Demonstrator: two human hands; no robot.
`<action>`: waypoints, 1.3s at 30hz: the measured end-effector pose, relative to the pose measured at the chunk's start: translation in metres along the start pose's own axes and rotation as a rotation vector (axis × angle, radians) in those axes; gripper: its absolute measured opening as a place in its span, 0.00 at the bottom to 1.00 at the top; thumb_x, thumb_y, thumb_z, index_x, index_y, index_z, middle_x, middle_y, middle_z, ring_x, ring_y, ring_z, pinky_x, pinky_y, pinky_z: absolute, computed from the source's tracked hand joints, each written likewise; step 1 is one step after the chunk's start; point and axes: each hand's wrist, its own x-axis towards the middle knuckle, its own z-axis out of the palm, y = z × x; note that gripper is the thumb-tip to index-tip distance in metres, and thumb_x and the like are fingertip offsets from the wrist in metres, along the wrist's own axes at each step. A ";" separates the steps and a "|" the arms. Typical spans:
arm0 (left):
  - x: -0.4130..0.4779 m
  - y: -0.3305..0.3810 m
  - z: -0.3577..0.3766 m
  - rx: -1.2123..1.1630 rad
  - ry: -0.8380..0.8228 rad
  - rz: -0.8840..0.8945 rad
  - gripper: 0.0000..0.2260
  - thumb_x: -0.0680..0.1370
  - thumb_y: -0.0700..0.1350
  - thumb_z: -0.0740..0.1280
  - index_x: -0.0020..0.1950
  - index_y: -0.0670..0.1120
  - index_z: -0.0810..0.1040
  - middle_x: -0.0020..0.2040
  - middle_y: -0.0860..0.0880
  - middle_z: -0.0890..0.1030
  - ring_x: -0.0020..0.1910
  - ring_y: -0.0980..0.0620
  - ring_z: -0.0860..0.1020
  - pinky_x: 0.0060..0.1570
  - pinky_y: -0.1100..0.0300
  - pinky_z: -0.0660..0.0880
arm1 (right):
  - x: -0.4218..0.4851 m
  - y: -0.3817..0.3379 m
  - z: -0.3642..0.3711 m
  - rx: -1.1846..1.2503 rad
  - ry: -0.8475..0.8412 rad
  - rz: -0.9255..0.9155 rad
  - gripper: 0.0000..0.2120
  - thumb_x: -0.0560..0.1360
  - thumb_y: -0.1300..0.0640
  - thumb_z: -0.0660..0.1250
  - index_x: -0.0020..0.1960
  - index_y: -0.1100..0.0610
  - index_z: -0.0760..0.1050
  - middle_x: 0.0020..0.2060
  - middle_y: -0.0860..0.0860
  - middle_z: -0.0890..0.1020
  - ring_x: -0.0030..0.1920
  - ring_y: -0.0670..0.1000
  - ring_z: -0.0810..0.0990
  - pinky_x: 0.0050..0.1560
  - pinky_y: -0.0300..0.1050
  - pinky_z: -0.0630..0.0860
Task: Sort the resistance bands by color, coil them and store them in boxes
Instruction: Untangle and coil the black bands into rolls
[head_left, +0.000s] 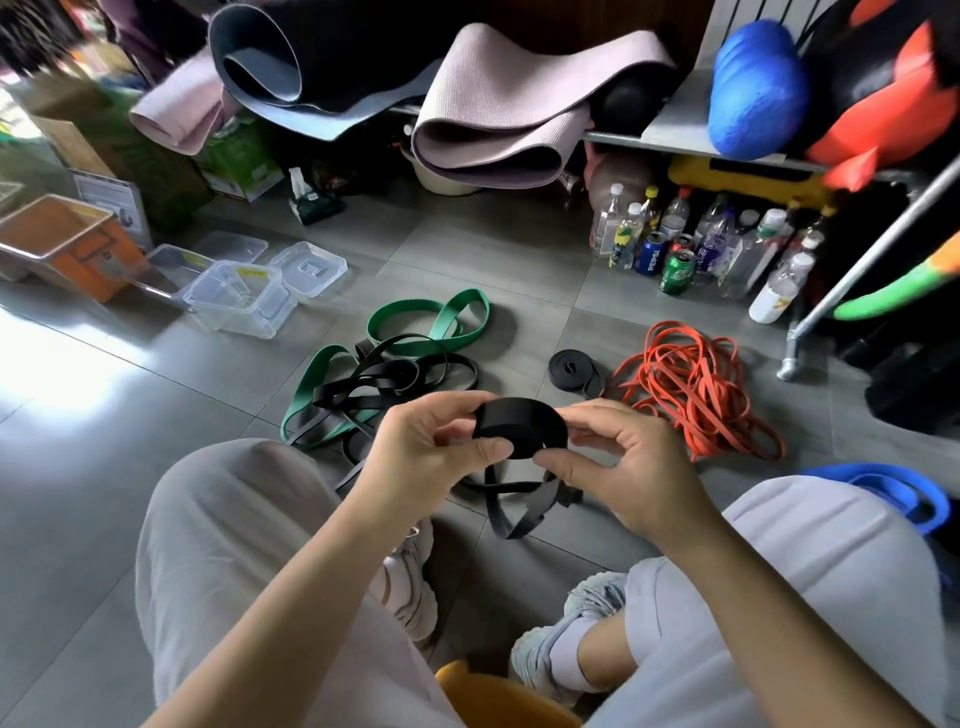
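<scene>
We hold the black coil (519, 426) between both hands, left hand (431, 447) pinching its left rim, right hand (618, 457) pinching the right (thumbs nearest us). Its unwound tail (508, 512) hangs straight below, so winding must draw it upward.

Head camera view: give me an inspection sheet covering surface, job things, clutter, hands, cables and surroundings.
Surface: grey tiled floor, bands spread on it.
Job's things: half-coiled black rubber band held up, tail hanging; finished black coil on the floor; loose black bands tangled over green flat bands; orange thin band pile; blue band by the right knee; clear plastic boxes, front one open.
Clutter: plastic bottles and drink cans.
Hands: left hand and right hand both pinch the half-coiled band.
Cables: nothing seen.
Surroundings: rolled exercise mats on a shelf.
</scene>
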 end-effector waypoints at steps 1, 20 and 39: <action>-0.001 -0.002 0.002 -0.099 -0.013 -0.020 0.16 0.65 0.34 0.75 0.50 0.46 0.81 0.40 0.47 0.84 0.38 0.50 0.80 0.45 0.55 0.78 | 0.000 0.000 0.000 0.036 -0.004 -0.002 0.13 0.64 0.44 0.71 0.49 0.34 0.79 0.46 0.39 0.82 0.47 0.43 0.81 0.52 0.38 0.76; 0.012 0.024 -0.001 0.770 -0.184 0.303 0.13 0.70 0.43 0.74 0.55 0.50 0.82 0.44 0.54 0.80 0.44 0.57 0.77 0.47 0.62 0.74 | 0.005 0.001 0.005 -0.171 -0.054 0.030 0.17 0.65 0.49 0.73 0.53 0.50 0.82 0.43 0.43 0.84 0.45 0.41 0.81 0.50 0.41 0.77; 0.080 0.129 -0.011 -0.258 -0.037 0.343 0.14 0.71 0.38 0.68 0.57 0.40 0.78 0.54 0.38 0.81 0.55 0.41 0.80 0.56 0.50 0.77 | 0.126 -0.085 -0.064 0.042 0.020 -0.164 0.17 0.67 0.68 0.72 0.46 0.48 0.78 0.39 0.37 0.83 0.42 0.36 0.81 0.47 0.30 0.75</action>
